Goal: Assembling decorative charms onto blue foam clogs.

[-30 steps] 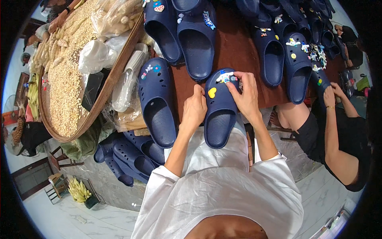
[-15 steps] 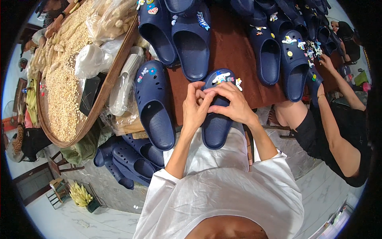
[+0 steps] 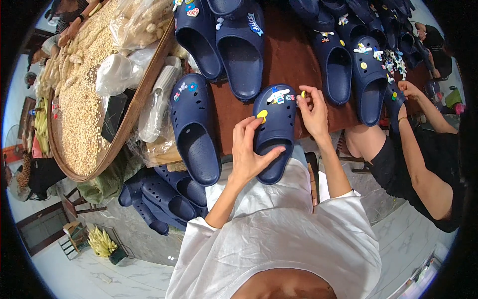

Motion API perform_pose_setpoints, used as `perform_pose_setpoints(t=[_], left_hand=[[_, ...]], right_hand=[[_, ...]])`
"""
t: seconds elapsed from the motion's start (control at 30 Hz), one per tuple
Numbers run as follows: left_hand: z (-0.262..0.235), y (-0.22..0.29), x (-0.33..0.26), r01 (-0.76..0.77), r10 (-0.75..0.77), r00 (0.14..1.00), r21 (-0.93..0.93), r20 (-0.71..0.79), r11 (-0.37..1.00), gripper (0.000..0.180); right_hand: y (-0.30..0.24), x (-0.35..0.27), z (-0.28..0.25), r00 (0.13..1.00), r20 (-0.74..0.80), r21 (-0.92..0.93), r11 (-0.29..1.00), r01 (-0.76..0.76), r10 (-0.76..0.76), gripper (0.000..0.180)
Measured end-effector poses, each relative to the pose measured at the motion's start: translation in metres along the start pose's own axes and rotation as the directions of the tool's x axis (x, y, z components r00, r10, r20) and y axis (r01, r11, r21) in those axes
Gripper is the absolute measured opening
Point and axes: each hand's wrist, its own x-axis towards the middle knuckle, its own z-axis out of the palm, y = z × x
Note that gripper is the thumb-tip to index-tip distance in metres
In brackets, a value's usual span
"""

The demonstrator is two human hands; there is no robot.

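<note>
Two hands are at work around one navy clog (image 3: 274, 130), which lies in front of the person, its toe over the brown worktop (image 3: 286, 50) and its heel over the white clothing in the lap. The left hand (image 3: 249, 149) is spread wide on the clog's left side, fingertips at the yellow charm (image 3: 262, 116) on the upper, thumb stretched across the foot opening. The right hand (image 3: 314, 114) is just beside the toe on the right, its thumb and index finger pinched narrow on a small yellow piece (image 3: 303, 93); the exact shape of that piece is too small to tell. A white-and-blue figure charm (image 3: 280, 96) sits on the toe between the hands. Just to the left lies a second clog (image 3: 199, 109) with small charms near its toe. Beyond, more navy clogs (image 3: 241, 40) stand on the worktop, and two decorated clogs (image 3: 369, 79) lie to the right. On the left, a wooden-rimmed tray (image 3: 130, 115) holds pale kernels (image 3: 82, 134), a black box (image 3: 115, 115) and a plastic bag (image 3: 142, 25) of pale pieces. Below it, a pile of undecorated clogs (image 3: 167, 197) sits low near the floor. At the right edge, a co-worker in black (image 3: 423, 167) reaches toward another navy clog (image 3: 393, 97).
</note>
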Motion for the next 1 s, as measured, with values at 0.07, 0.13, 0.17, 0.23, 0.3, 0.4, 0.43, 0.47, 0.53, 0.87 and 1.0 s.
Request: perform_pose_setpoints(t=[0.07,0.13,0.17,0.23,0.3,0.4,0.43,0.47,0.53,0.87,1.0], left_hand=[[0.009,-0.008,-0.006,0.032,-0.032,0.999,-0.006,0.003,0.999,0.059],[0.01,-0.01,-0.01,0.116,-0.116,0.993,-0.034,0.023,0.993,0.06],[0.009,-0.011,-0.011,0.121,-0.12,0.993,-0.032,0.023,0.992,0.06],[0.008,-0.014,-0.012,0.167,-0.166,0.986,-0.065,0.023,0.984,0.06],[0.005,-0.016,-0.016,0.148,-0.149,0.989,-0.053,-0.01,0.987,0.058],[-0.002,-0.017,-0.022,0.132,-0.134,0.989,-0.044,-0.06,0.99,0.053],[-0.004,-0.018,-0.024,0.128,-0.132,0.988,-0.046,-0.078,0.991,0.052],[-0.004,-0.018,-0.025,0.132,-0.135,0.988,-0.044,-0.078,0.99,0.052],[-0.004,-0.021,-0.029,0.172,-0.178,0.978,-0.063,-0.106,0.983,0.044],[-0.001,-0.025,-0.023,0.189,-0.209,0.968,-0.14,-0.141,0.972,0.028],[-0.006,-0.025,-0.018,0.076,-0.076,0.987,-0.01,-0.142,0.997,0.032]], right_hand=[[0.011,0.001,0.001,1.0,0.001,-0.022,1.0,-0.008,0.008,0.025],[0.017,0.0,0.004,1.0,-0.005,-0.031,0.999,0.017,-0.017,0.025],[0.018,0.0,0.005,1.0,0.0,-0.029,0.999,0.015,-0.015,0.025],[0.013,0.0,0.005,0.995,-0.033,-0.108,0.99,0.092,-0.096,0.027],[-0.003,-0.003,0.003,0.998,0.021,-0.025,0.998,0.059,-0.059,0.029],[-0.038,-0.009,-0.001,0.99,0.119,0.004,0.997,0.079,-0.079,0.034],[-0.043,-0.01,0.001,0.979,0.159,-0.043,0.989,0.139,-0.13,0.036],[-0.044,-0.011,0.005,0.973,0.119,-0.065,0.976,0.207,-0.198,0.037],[-0.054,-0.015,0.007,0.95,0.15,-0.102,0.951,0.291,-0.275,0.035],[-0.076,-0.002,0.023,0.722,0.567,-0.153,0.811,0.564,-0.395,0.028],[-0.079,0.012,0.025,0.661,0.669,-0.124,0.826,0.55,-0.34,0.024]])
